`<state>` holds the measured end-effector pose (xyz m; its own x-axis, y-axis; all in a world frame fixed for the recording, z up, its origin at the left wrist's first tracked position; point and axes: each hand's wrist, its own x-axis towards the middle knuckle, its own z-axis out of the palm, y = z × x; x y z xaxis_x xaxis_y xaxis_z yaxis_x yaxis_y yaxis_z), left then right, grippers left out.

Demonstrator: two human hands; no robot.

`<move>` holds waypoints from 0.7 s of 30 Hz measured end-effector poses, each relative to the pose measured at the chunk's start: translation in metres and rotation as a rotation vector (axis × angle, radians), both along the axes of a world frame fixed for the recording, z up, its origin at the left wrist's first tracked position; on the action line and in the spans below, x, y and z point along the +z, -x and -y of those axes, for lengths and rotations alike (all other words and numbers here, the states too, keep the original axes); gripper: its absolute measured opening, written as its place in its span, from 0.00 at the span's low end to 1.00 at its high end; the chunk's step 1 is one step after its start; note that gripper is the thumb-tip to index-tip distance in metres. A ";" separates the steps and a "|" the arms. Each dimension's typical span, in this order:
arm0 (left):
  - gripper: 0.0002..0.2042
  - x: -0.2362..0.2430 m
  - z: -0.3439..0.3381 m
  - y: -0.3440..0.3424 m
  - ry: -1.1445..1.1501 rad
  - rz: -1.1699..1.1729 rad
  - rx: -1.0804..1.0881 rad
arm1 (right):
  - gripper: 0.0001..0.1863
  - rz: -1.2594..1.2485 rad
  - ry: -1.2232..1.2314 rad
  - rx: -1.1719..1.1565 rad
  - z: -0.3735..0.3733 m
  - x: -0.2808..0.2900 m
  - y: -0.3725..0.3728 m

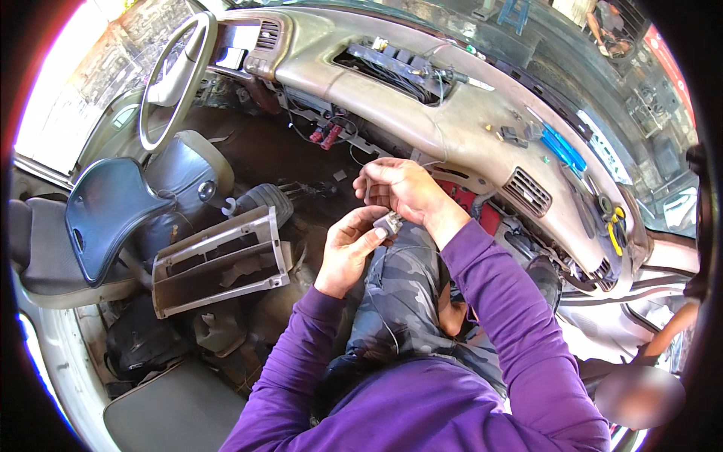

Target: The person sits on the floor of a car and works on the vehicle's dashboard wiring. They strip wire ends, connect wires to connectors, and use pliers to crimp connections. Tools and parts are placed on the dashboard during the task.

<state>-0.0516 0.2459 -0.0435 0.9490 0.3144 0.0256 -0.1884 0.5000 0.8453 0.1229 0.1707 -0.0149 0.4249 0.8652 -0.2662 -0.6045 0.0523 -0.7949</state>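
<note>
Hands meet over the person's lap inside a stripped car cabin. The left hand (348,252) is cupped palm-up, its fingertips pinching a small grey connector block (389,222); the right hand (398,188) curls over it from above, fingers closed on the same part, so both hands grip it together. A thin wire (374,297) appears to trail down from the block across the camouflage trousers (403,301), though where it joins the block is too small to make out. Both forearms wear purple sleeves (493,301).

Just ahead of the hands hangs the beige dashboard (392,105), with an open slot in its top where loose wiring (399,68) and dark modules show. 2 red plugs (326,136) dangle below its lower edge. Blue-handled tools (563,148) lie on the dashboard's right part, and a yellow-handled tool (615,230) rests near the right end, beside an air vent (527,192).

To the left, well apart from the hands, a removed grey trim bezel (222,260) leans against the centre area near a dark gear-lever boot (267,200). The steering wheel (177,75) stands at upper left above the driver's seat (113,215).
</note>
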 end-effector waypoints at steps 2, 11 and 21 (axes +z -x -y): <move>0.17 -0.003 -0.008 0.003 -0.002 -0.025 -0.027 | 0.08 -0.136 -0.018 -0.171 -0.009 -0.002 -0.003; 0.16 -0.015 -0.086 -0.018 0.384 -0.031 0.374 | 0.09 0.251 0.295 -0.296 -0.010 -0.029 -0.008; 0.18 -0.046 -0.147 -0.113 0.416 -0.137 0.247 | 0.13 1.003 0.436 -0.329 -0.010 -0.064 -0.014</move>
<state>0.0611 0.3931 -0.0897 0.8308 0.4871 -0.2695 -0.2446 0.7543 0.6093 0.1369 0.1803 -0.0789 0.8045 0.5897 0.0703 0.3050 -0.3087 -0.9009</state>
